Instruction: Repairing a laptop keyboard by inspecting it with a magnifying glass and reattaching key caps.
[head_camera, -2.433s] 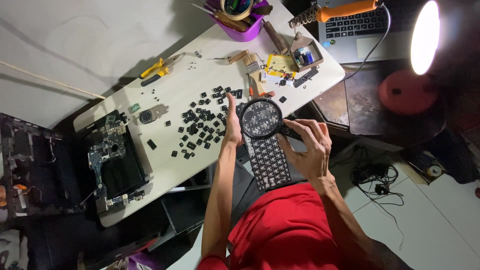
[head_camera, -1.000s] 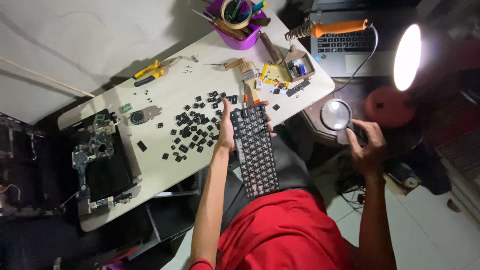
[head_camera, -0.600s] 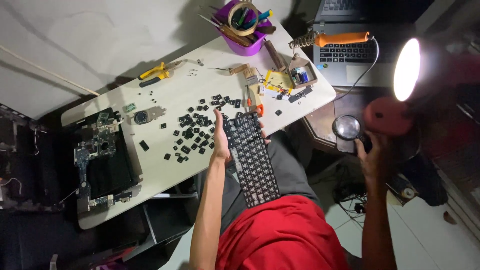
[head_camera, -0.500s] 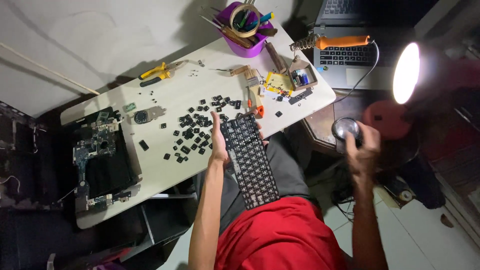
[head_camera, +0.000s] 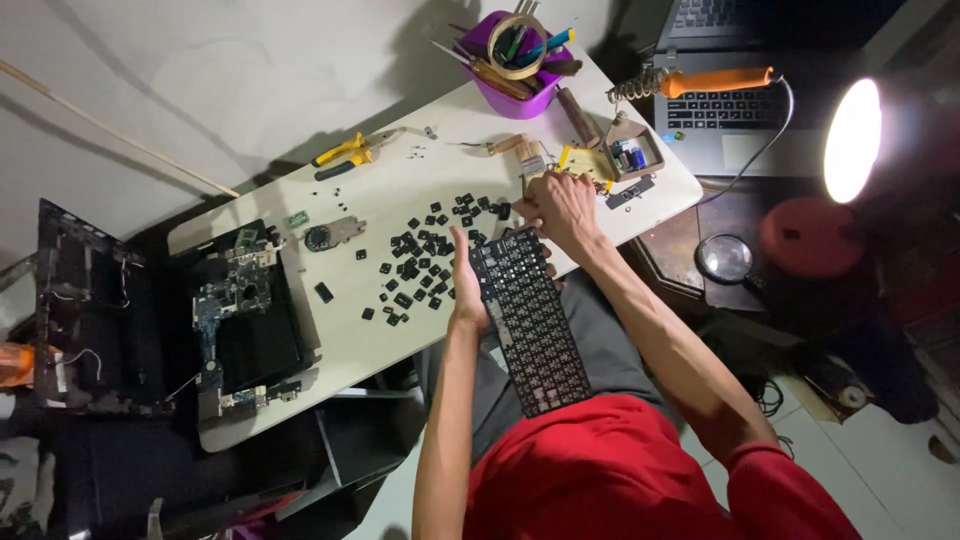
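A purple cup (head_camera: 520, 85) of tools stands at the counter's (head_camera: 400, 190) far edge. Yellow pliers (head_camera: 350, 153) lie to its left. A stripped laptop base (head_camera: 245, 320) fills the counter's left end. Right of the counter, a magnifier (head_camera: 727, 260) lies beside a red lamp (head_camera: 830, 200), with an open laptop (head_camera: 715, 115) beyond.

Loose keycaps (head_camera: 425, 262) on table (head_camera: 420, 170) — keyboard (head_camera: 530, 325) just right.
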